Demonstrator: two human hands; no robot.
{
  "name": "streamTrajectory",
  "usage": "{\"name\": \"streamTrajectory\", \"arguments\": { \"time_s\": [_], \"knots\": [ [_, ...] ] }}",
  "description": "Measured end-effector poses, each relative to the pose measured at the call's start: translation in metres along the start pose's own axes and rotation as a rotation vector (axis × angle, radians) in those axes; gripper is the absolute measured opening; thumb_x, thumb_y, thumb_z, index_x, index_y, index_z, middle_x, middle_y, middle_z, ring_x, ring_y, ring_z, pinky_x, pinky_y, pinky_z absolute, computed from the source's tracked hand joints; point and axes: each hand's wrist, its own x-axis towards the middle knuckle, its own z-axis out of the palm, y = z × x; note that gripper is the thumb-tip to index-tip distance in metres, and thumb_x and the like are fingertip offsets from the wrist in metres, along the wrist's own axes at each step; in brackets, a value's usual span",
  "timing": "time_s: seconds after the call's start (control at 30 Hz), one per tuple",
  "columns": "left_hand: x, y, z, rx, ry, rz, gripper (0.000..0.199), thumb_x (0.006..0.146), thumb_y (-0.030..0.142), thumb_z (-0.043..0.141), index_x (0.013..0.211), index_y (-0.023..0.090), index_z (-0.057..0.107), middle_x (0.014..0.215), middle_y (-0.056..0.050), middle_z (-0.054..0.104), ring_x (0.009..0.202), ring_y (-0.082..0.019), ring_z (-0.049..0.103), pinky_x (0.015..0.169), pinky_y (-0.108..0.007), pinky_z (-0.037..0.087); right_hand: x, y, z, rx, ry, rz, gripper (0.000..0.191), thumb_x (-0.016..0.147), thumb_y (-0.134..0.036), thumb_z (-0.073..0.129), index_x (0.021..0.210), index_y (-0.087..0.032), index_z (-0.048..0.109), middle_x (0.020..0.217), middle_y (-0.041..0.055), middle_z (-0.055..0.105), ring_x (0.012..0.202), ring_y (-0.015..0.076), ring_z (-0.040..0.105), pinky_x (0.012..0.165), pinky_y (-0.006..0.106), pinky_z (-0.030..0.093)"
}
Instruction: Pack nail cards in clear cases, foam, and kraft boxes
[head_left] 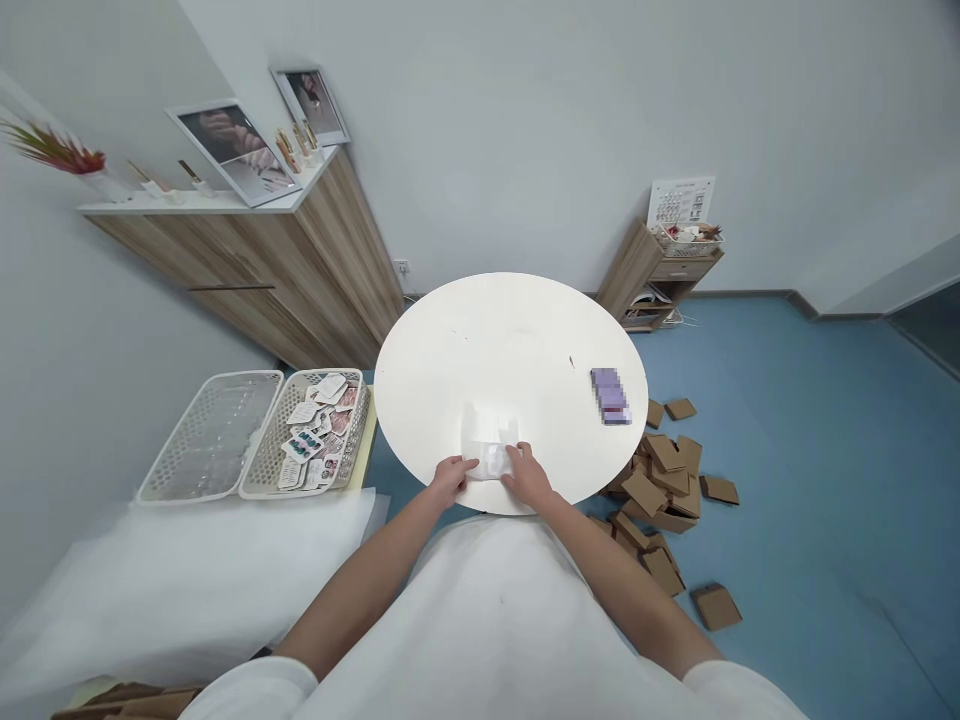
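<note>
While two hands [489, 478] touch one white wrapping [491, 459], two baskets [304, 436] adjoin.

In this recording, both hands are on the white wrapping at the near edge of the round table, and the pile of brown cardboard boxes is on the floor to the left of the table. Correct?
Not quite: the head view shows the brown cardboard boxes on the floor to the right of the table. The rest stands.
</note>
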Motion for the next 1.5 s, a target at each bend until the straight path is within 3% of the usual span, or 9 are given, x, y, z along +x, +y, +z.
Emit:
{"name": "streamTrajectory", "arguments": {
  "time_s": [0.17, 0.43, 0.57, 0.7, 0.9, 1.03, 1.23, 1.37, 1.5],
  "knots": [
    [-0.003, 0.008, -0.004, 0.343, -0.098, 0.196, 0.024, 0.064, 0.028, 0.06, 0.055, 0.018, 0.04, 0.05, 0.006, 0.032, 0.045, -0.007, 0.034, 0.043, -0.021, 0.026, 0.003, 0.004, 0.003, 0.06, 0.059, -0.01, 0.054, 0.069, -0.025, 0.058, 0.119, -0.022, 0.038, 0.124, 0.0116, 0.032, 0.105, 0.0245, 0.045, 0.074, 0.03, 0.042],
    [-0.011, 0.014, 0.021, 0.706, -0.168, 0.466, 0.012, 0.068, 0.02, 0.05, 0.06, 0.019, 0.042, 0.06, 0.003, 0.048, 0.06, -0.012, 0.046, 0.054, -0.023, 0.03, 0.011, 0.006, 0.008, 0.171, -0.011, -0.022, 0.056, 0.068, -0.022, 0.058, 0.119, -0.02, 0.036, 0.103, 0.0068, 0.051, 0.093, 0.0199, 0.05, 0.076, 0.029, 0.038],
    [-0.013, 0.012, 0.036, 0.813, -0.16, 0.519, 0.007, 0.072, 0.019, 0.047, 0.065, 0.019, 0.046, 0.064, 0.0, 0.053, 0.062, -0.014, 0.049, 0.053, -0.024, 0.031, 0.015, 0.001, 0.011, 0.212, -0.003, 0.027, 0.052, 0.066, -0.018, 0.058, 0.115, -0.02, 0.038, 0.09, 0.0036, 0.055, 0.082, 0.0177, 0.053, 0.066, 0.026, 0.037],
    [-0.013, 0.007, 0.045, 0.881, -0.152, 0.552, 0.006, 0.074, 0.018, 0.044, 0.071, 0.019, 0.049, 0.068, -0.002, 0.057, 0.065, -0.016, 0.053, 0.054, -0.025, 0.033, 0.017, -0.004, 0.01, 0.274, -0.012, 0.052, 0.042, 0.065, -0.011, 0.054, 0.105, -0.017, 0.043, 0.077, 0.0022, 0.056, 0.07, 0.0161, 0.052, 0.057, 0.025, 0.034],
    [-0.015, -0.001, 0.046, 0.911, -0.192, 0.644, 0.021, 0.082, 0.028, 0.037, 0.077, 0.018, 0.055, 0.079, -0.005, 0.059, 0.075, -0.017, 0.055, 0.062, -0.027, 0.039, 0.011, 0.01, 0.003, 0.512, -0.037, 0.003, 0.057, 0.062, -0.014, 0.056, 0.116, -0.02, 0.039, 0.079, -0.0003, 0.054, 0.071, 0.0129, 0.051, 0.065, 0.024, 0.039],
    [-0.018, -0.009, 0.042, 0.916, -0.212, 0.776, 0.033, 0.085, 0.025, 0.027, 0.078, 0.017, 0.058, 0.079, -0.006, 0.054, 0.078, -0.017, 0.053, 0.069, -0.028, 0.041, 0.011, 0.016, 0.002, 0.731, -0.006, 0.102, 0.038, 0.07, -0.027, 0.048, 0.107, -0.021, 0.048, 0.069, -0.004, 0.047, 0.062, 0.011, 0.048, 0.064, 0.025, 0.041],
    [-0.023, -0.018, 0.03, 0.955, -0.269, 0.948, 0.025, 0.082, 0.022, 0.037, 0.096, 0.019, 0.057, 0.088, -0.006, 0.052, 0.084, -0.017, 0.05, 0.074, -0.03, 0.042, 0.021, 0.012, 0.013, 0.572, 0.14, 0.185, 0.027, 0.069, -0.032, 0.048, 0.093, -0.022, 0.049, 0.059, -0.0065, 0.04, 0.058, 0.0126, 0.045, 0.059, 0.026, 0.038],
    [-0.018, -0.01, 0.023, 0.964, -0.211, 0.988, 0.029, 0.084, 0.027, 0.037, 0.108, 0.021, 0.052, 0.103, -0.008, 0.052, 0.095, -0.02, 0.049, 0.081, -0.034, 0.04, 0.021, 0.016, 0.015, 0.568, 0.098, 0.124, 0.026, 0.07, -0.027, 0.045, 0.096, -0.022, 0.046, 0.061, -0.0067, 0.039, 0.059, 0.0123, 0.045, 0.061, 0.026, 0.039],
    [-0.009, 0.002, 0.025, 1.027, -0.202, 0.994, 0.038, 0.079, 0.028, 0.047, 0.117, 0.023, 0.045, 0.126, -0.008, 0.042, 0.117, -0.025, 0.036, 0.093, -0.039, 0.031, 0.019, 0.017, 0.011, 0.517, 0.06, 0.109, 0.03, 0.073, -0.023, 0.042, 0.103, -0.021, 0.044, 0.065, -0.0048, 0.042, 0.062, 0.0127, 0.046, 0.065, 0.027, 0.041]
  ]
}}
